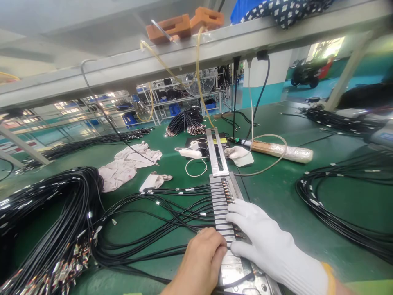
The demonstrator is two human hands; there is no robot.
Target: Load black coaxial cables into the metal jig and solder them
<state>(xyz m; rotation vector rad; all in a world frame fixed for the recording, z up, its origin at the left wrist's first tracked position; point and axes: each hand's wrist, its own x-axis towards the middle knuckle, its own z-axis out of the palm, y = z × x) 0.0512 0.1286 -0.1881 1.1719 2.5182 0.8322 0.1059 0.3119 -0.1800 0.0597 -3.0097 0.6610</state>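
Observation:
A slotted metal fixture [219, 207] lies lengthwise before me, with several black cables [181, 213] running into its slots from the left. Their stripped ends with copper-coloured tips [227, 190] show along the right side. My left hand [204, 256], bare, is closed at the fixture's near left edge, fingers curled around a black cable where it enters a slot; the fingertips are partly hidden. In a white glove, my right hand [264, 237] lies over the fixture's right side, fingers spread and touching the cable-end row, thumb near my left fingertips.
A thick cable bundle [70, 196] fills the left side, and coiled cables [319, 205] lie at right. Crumpled cloths [132, 164], a glove [155, 181] and a wrapped bar [282, 150] rest on the green table [172, 164]. A shelf beam [123, 67] crosses above.

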